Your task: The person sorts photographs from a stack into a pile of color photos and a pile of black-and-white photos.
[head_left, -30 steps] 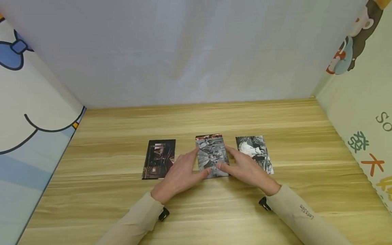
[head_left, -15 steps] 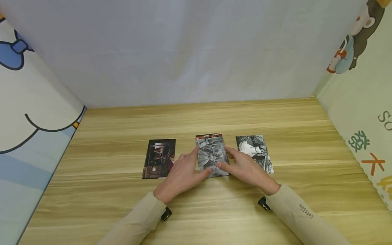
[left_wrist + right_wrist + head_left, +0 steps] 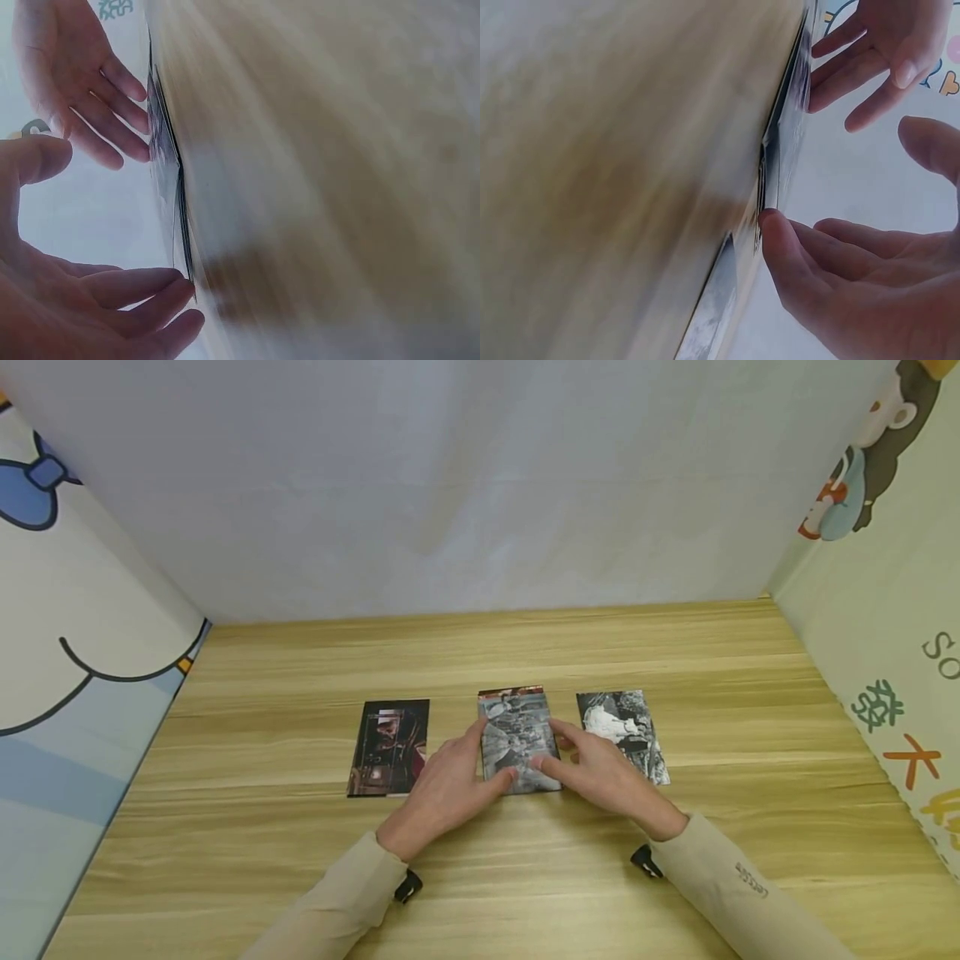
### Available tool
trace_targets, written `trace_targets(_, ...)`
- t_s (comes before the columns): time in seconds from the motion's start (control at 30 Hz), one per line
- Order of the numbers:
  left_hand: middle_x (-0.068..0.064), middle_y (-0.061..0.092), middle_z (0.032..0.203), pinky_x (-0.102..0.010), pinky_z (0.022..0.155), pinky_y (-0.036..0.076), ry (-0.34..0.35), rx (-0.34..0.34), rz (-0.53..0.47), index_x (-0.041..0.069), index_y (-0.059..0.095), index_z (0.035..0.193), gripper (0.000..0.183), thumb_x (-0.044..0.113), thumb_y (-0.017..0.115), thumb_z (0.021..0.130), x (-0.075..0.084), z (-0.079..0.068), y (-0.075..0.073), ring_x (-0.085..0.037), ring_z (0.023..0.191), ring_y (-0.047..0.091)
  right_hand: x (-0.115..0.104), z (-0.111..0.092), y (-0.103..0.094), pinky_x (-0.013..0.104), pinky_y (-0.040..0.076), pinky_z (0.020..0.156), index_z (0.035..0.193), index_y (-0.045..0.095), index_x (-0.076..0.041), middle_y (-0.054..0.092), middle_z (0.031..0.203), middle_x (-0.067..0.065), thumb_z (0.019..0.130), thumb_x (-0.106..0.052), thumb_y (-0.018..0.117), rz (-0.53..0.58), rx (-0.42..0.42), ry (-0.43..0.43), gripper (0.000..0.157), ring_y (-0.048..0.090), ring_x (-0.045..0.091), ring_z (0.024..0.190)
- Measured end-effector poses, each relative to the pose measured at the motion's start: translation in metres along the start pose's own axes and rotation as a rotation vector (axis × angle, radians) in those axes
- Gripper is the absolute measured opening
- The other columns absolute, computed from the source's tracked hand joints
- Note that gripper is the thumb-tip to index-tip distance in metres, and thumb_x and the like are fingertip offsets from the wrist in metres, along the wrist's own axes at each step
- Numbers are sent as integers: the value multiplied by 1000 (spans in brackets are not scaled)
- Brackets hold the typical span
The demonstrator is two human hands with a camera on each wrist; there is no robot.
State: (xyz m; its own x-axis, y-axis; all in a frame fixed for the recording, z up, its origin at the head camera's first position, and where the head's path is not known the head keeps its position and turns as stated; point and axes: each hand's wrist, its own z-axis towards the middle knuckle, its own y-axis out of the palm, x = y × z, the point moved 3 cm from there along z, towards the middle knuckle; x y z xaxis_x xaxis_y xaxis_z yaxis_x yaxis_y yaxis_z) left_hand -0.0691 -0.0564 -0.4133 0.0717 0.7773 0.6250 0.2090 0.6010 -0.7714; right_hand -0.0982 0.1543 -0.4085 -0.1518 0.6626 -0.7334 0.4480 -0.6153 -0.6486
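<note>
A small stack of photo cards [image 3: 517, 727] lies on the table between both hands, a black-and-white picture uppermost. A thin strip of reddish picture shows at its far edge. My left hand [image 3: 450, 785] has its fingertips at the stack's left edge, and my right hand [image 3: 600, 772] has fingertips at the right edge. Both thumbs appear over the near part of the stack in the head view, but stand raised off it in the wrist views. Fingers of both hands are extended and slightly bent. From the side, layered card edges [image 3: 185, 225] show in the left wrist view.
A dark coloured photo card [image 3: 386, 747] lies left of the stack, close to my left hand. To the right is another black-and-white photo card [image 3: 622, 727], partly covered by my right hand. A pale wall [image 3: 450, 527] stands behind the wooden table [image 3: 262, 693].
The top black-and-white card has slid slightly away from me, so the reddish strip at the far edge is narrower. Both hands stay almost in place.
</note>
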Motion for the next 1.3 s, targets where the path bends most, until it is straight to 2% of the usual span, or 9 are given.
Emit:
trace_targets(0.27,-24,56,145,-50,99,55,11,28,-100,1,35,159,80,36,69,97,-1,-1,-3,-36,121,65,0,-4,-2,55,52,102,156,41,2,58,143,27,102,-37,63,76,31,6,70,64,42,121)
trace_targets(0.37,-25,59,142,-49,88,59,25,43,-125,1,36,159,76,32,68,97,-2,-2,-4,-33,103,71,1,-4,-3,53,53,102,156,41,2,56,144,28,101,-36,64,104,42,0,70,65,40,122)
trace_targets(0.5,-24,62,138,-47,86,60,35,77,-169,2,39,157,71,26,69,97,-2,-2,-5,-33,101,73,1,-5,-4,53,54,101,156,42,0,52,148,27,102,-35,64,120,54,-6,69,66,38,121)
trace_targets(0.6,-22,60,142,-45,90,60,44,103,-203,2,42,156,69,21,70,96,-2,-2,-5,-31,113,71,1,-5,-4,52,55,99,155,43,1,52,149,27,102,-32,64,128,63,-11,67,67,38,119)
trace_targets(0.7,-20,57,146,-39,82,62,50,110,-232,1,43,155,68,16,72,96,-2,-2,-6,-28,110,72,0,-6,-5,50,56,97,154,44,2,53,148,27,102,-29,65,135,73,-14,65,67,38,119)
trace_targets(0.8,-18,56,148,-34,75,63,61,116,-231,1,44,155,68,12,73,94,-3,-3,-6,-26,107,74,0,-6,-4,49,57,97,154,44,2,54,147,27,102,-27,64,136,74,-20,63,67,37,119)
trace_targets(1.07,-18,58,145,-31,73,62,86,151,-181,1,47,153,69,0,75,89,-2,-4,-6,-25,97,75,2,-7,-3,48,56,97,154,44,1,54,148,24,101,-20,65,141,72,-24,62,67,36,120)
trace_targets(1.3,-18,61,137,-28,69,61,68,162,-184,4,50,151,69,-4,76,88,-4,-5,-6,-22,92,74,2,-7,-3,43,60,90,152,46,2,57,145,23,99,-13,66,158,102,-43,59,69,34,115)
